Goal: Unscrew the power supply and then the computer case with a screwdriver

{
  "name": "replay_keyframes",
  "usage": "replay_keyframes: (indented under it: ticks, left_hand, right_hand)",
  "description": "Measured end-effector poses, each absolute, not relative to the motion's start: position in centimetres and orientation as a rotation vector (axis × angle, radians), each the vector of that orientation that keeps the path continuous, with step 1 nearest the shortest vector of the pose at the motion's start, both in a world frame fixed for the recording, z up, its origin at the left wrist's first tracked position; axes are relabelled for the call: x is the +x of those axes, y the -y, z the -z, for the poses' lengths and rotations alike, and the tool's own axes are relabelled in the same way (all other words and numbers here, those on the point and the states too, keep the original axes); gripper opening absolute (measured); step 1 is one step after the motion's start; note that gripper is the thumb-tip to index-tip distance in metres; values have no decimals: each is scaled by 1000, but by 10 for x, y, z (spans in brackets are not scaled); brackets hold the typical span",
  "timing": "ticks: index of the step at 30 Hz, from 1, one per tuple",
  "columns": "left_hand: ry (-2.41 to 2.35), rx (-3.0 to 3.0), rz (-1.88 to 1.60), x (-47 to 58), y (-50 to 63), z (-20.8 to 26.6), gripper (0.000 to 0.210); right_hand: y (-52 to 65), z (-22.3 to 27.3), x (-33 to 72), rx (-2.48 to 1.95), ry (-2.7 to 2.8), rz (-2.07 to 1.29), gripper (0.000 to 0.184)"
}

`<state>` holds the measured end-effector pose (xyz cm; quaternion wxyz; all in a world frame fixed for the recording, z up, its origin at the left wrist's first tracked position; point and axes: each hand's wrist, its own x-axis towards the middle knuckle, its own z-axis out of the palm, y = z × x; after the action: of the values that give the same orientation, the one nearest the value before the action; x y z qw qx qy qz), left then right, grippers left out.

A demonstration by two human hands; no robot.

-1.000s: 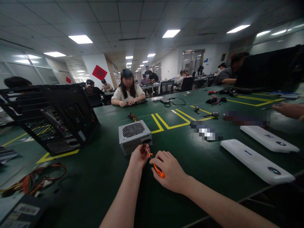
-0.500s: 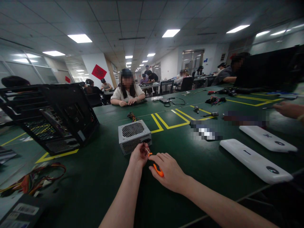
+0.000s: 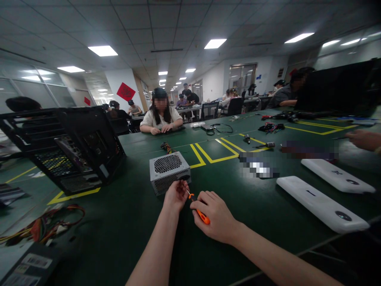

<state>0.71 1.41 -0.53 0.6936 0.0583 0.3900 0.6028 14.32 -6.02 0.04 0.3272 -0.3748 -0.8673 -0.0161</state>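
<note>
My right hand (image 3: 216, 216) is closed around the orange and black handle of a screwdriver (image 3: 203, 217), whose thin shaft points up and left. At the shaft's tip, the fingers of my left hand (image 3: 177, 194) are pinched together; whatever they hold is too small to make out. Just beyond them sits a grey computer power supply (image 3: 154, 176) with a honeycomb vent on top, its cable bundle (image 3: 166, 147) behind it. My left fingertips are close to its near right corner, and I cannot tell whether they touch it.
A black computer case (image 3: 98, 159) stands at the left. Another power supply (image 3: 32, 270) with coloured cables (image 3: 44, 228) lies at the lower left. White oblong devices (image 3: 321, 202) lie at the right, near another person's hand (image 3: 363, 140). A person (image 3: 160, 119) sits across the green table (image 3: 125, 222).
My right hand and the screwdriver have shifted slightly right and down, away from my left fingers. My left hand keeps its pinch beside the power supply.
</note>
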Motion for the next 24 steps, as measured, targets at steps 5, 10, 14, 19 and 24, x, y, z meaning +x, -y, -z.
replay_keyframes:
  ticks: [5, 10, 14, 19, 24]
  left_hand:
    - [-871, 64, -1410, 12, -18, 8, 11]
    - [-827, 6, -1444, 14, -22, 10, 11]
    - [-796, -44, -1447, 16, -22, 10, 11]
    - [-764, -98, -1437, 16, -22, 9, 13]
    - [-782, -89, -1476, 19, -21, 5, 11]
  right_hand:
    - [60, -1, 145, -964, 2238, 30, 13]
    - [62, -4, 149, -951, 2166, 10, 14]
    - [61, -5, 152, -948, 2115, -3, 15]
    - [60, -5, 153, -927, 2076, -25, 15]
    - [59, -3, 152, -935, 2039, -60, 15]
